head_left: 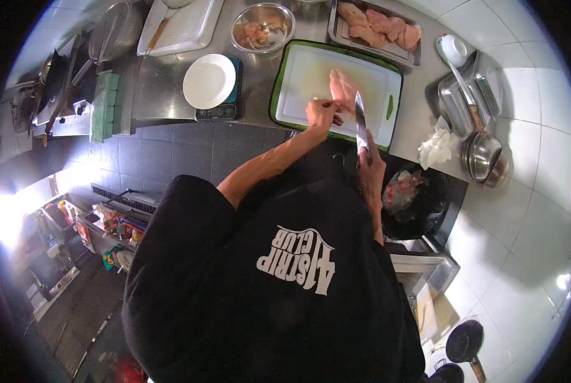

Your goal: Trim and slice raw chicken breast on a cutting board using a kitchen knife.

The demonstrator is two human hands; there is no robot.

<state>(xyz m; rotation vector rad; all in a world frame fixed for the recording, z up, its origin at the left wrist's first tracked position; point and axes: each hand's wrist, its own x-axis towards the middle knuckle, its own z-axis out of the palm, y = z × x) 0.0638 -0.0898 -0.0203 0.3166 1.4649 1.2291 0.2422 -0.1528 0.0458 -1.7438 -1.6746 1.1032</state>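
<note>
A piece of raw chicken breast (343, 86) lies on the white cutting board (304, 70), which has a green rim. My left hand (324, 115) is at the near end of the meat, its fingers pinched together; whatever they grip there is too small to make out. In my right hand (370, 165) is a knife (361, 121), its blade pointing away from me along the right side of the chicken. The fingers of that hand are wrapped round the handle and partly hide it.
Behind the board stand a metal tray (416, 57) of raw chicken pieces and a steel bowl (285, 38) with meat scraps. To the left, a white plate (209, 81) rests on a scale (215, 113). Crumpled paper (437, 143) and steel pans (480, 156) are at the right.
</note>
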